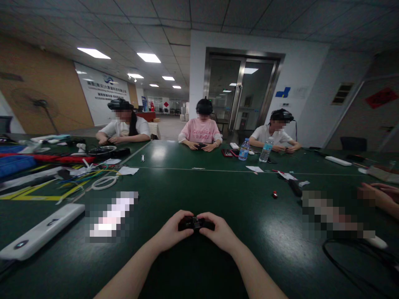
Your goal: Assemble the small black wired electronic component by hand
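The left hand (171, 231) and right hand (222, 233) meet low in view, each with its fingers pinching one end of a black object (196, 224). It lies directly between them, its long axis running left to right, so neither hand is nearer. Its details are too dark to tell.

On the green surface (193, 187), a white bar (46, 230) lies to the left; a small red piece (274, 194) sits beyond the right hand, and another person's hand (378, 197) shows at the right edge. A white cable (104, 182) is coiled farther left.

Beyond stand two bottles (244, 150) (266, 151), then three seated people in headsets (124, 125) (200, 129) (273, 133), and glass doors (224, 87) behind.
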A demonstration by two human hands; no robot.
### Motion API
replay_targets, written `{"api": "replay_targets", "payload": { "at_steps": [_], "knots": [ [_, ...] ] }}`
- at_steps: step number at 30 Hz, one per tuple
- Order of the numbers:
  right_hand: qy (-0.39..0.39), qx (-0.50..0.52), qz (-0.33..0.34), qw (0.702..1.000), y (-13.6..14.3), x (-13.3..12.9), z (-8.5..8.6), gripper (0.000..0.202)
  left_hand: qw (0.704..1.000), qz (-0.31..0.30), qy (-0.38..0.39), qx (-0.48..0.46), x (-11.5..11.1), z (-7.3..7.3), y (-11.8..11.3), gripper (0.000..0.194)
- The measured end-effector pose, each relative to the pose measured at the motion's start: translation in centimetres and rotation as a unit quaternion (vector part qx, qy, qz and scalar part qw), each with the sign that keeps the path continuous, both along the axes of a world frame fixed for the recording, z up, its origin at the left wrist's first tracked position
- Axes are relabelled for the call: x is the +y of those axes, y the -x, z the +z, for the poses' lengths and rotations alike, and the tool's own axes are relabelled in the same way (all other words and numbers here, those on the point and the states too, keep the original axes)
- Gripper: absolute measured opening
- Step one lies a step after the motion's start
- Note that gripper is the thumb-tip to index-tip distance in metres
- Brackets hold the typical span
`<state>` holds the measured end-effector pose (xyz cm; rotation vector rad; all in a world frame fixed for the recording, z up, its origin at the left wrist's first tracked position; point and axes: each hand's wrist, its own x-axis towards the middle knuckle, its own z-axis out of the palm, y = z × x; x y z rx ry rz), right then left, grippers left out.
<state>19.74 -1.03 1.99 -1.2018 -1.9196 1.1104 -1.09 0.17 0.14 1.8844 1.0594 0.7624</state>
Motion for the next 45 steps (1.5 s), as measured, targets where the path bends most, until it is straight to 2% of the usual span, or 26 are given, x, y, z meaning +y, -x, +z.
{"api": "replay_targets", "payload": {
  "at_steps": [3,6,14,21,26,34,45],
  "knots": [
    [0.0,-0.032,-0.006,0.999,0.0,0.1,-0.3,0.029,0.993,0.038,-0.083,0.073,0.1,-0.3,-0.1,0.042],
    [0.01,-0.063,-0.014,0.998,0.1,0.2,-0.4,0.029,0.986,0.049,-0.109,0.118,0.1,-0.5,-0.2,0.043],
    [0.016,-0.088,-0.039,0.995,0.4,0.0,-0.3,0.029,0.984,0.058,-0.085,0.146,0.1,-0.2,-0.1,0.051],
    [0.01,-0.081,-0.038,0.996,0.5,-0.4,0.2,0.028,0.984,0.05,-0.09,0.144,0.2,-0.5,0.0,0.038],
    [-0.021,-0.06,-0.026,0.998,0.4,-0.4,0.2,0.031,0.984,0.051,-0.09,0.149,0.3,-0.6,0.0,0.037],
    [-0.034,-0.086,-0.032,0.995,0.7,0.4,-1.1,0.025,0.982,0.051,-0.104,0.149,0.1,0.0,-0.2,0.036],
    [-0.022,-0.095,-0.038,0.995,0.9,-0.1,-0.3,0.026,0.982,0.048,-0.106,0.15,0.1,-0.2,-0.2,0.038]
  ]
}}
